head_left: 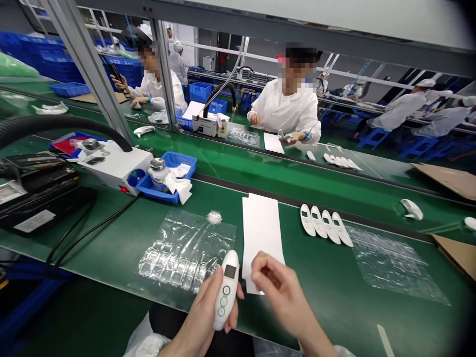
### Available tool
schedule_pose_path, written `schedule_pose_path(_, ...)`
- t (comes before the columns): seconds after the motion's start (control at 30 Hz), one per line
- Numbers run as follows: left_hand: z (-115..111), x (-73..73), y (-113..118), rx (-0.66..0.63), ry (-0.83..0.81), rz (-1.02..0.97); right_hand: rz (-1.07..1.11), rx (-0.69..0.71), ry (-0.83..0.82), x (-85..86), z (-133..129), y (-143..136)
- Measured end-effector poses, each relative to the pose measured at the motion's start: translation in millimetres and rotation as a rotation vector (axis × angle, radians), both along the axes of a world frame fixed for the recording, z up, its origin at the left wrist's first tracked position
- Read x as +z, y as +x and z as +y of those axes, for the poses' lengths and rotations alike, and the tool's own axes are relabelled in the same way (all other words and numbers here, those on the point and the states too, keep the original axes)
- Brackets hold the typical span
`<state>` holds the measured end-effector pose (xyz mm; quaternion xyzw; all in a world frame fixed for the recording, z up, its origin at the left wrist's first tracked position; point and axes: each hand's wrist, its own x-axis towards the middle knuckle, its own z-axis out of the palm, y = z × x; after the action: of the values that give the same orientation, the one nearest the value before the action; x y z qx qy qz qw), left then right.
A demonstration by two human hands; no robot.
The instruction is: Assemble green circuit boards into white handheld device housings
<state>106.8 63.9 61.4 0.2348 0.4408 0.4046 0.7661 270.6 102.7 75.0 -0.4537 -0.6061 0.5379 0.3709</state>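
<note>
My left hand (203, 310) is wrapped round a white handheld device (226, 292), its small grey screen and round buttons facing up. Just right of it, over the lower end of the white paper sheets (262, 228), my right hand (280, 292) has its fingers curled together; whatever is between the fingertips, if anything, is too small to make out. Clear plastic film with rows of pockets (178, 258) lies left of the paper, a crumpled clear bit (214, 217) at its top edge. Several white oval covers (322, 224) stand in a row to the right.
Another clear plastic sheet (394, 267) lies at the right. At the back left are a blue tray (167, 196) with a bottle and wipes, a white box (115, 163) and a black hose. Across the green conveyor (238, 173) sits a person in white.
</note>
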Motion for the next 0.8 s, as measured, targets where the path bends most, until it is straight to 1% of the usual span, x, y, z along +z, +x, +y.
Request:
schedule_pose_path(0.03, -1, -0.7, -1, 0.027, -0.021, 0.004, 0.005, 0.043, -0.023, 3.6, -6, -9)
schedule_pose_path(0.1, -3, -3.6, -3, 0.081, -0.039, 0.018, -0.056, 0.087, 0.003, 5.6, -14, -23)
schedule_pose_path(0.13, -4, -5.2, -4, 0.096, -0.036, 0.025, -0.097, 0.09, 0.037, 4.7, -16, -29)
schedule_pose_path(0.23, -6, -8.2, -6, 0.087, -0.024, 0.023, -0.179, 0.081, 0.109, 0.1, -14, -40)
schedule_pose_path(0.4, -7, -8.9, -12, 0.095, -0.027, 0.021, -0.219, 0.085, 0.126, -4.2, -8, -48)
schedule_pose_path(0.8, -10, -10.4, -15, 0.106, -0.07, 0.012, -0.157, 0.071, 0.065, -8.6, -9, -52)
